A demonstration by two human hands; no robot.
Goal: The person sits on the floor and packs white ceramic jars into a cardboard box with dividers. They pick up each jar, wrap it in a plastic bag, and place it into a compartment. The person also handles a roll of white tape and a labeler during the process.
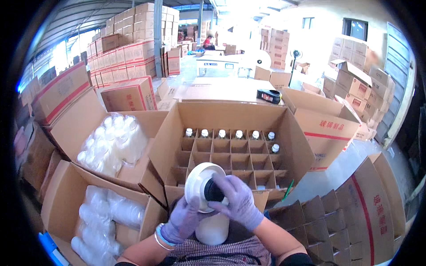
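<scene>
Both my hands wear pale purple gloves and meet in front of my lap. My left hand point(184, 219) is closed around the lower side of a white round container point(192, 182) with a wide rim. The fingers of my right hand point(242, 204) are closed on a black round cap-like piece point(214, 191) at the container's middle. Just below them a white cylinder point(212, 230) stands against my checked clothing; whether it joins the container is hidden. Beyond my hands is an open carton point(230, 116) with cardboard dividers point(220, 158). White-capped bottles point(238, 134) fill its far row, with one more at the right.
Left are open cartons holding bagged white bottles point(117, 137) and bagged white cups point(100, 217). A carton with dividers point(317, 217) stands at lower right. A black tape dispenser point(269, 96) lies beyond the middle carton. Stacked cartons point(133, 53) and a distant person point(208, 43) are behind.
</scene>
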